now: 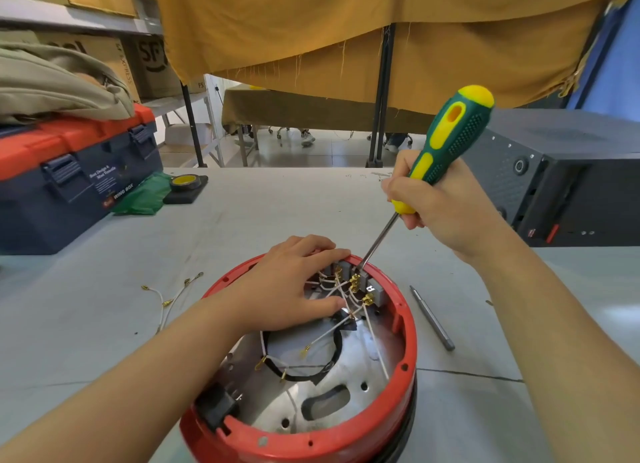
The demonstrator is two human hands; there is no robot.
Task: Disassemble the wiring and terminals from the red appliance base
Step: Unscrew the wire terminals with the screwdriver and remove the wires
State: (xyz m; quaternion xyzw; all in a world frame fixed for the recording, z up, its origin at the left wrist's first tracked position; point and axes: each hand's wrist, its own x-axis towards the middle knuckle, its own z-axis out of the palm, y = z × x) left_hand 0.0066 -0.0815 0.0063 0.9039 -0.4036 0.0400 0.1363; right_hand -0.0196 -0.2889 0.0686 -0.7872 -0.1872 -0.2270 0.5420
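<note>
Looking down from the head camera, the round red plastic appliance base (408,327) sits on the grey bench (242,227) directly in front of the person, open side up, with a bare metal plate inside. The left hand (294,286) lies flat over the far left part of the base, fingers straight and resting on the rim and on the wiring beneath, thumb pointing toward the centre. The right hand (440,199) grips the green and yellow screwdriver (446,140) around the lower handle, fingers curled round it; the steel shaft slants down and left, its tip meeting the grey terminal block (360,279) at the far inner wall of the base. Thin white wires with brass spade terminals (346,307) cross from that block toward the middle, beside a loop of black sleeved cable (332,358). A black plug socket (218,407) is fixed at the near left rim.

On the bench left of the base lie loose white wires with brass ends (169,300). A slim steel screwdriver bit (433,319) lies just right of the base. Farther left stands a navy and red toolbox (69,178), with a roll of yellow tape (185,182) near it, and a black metal case (568,185) stands at the right.
</note>
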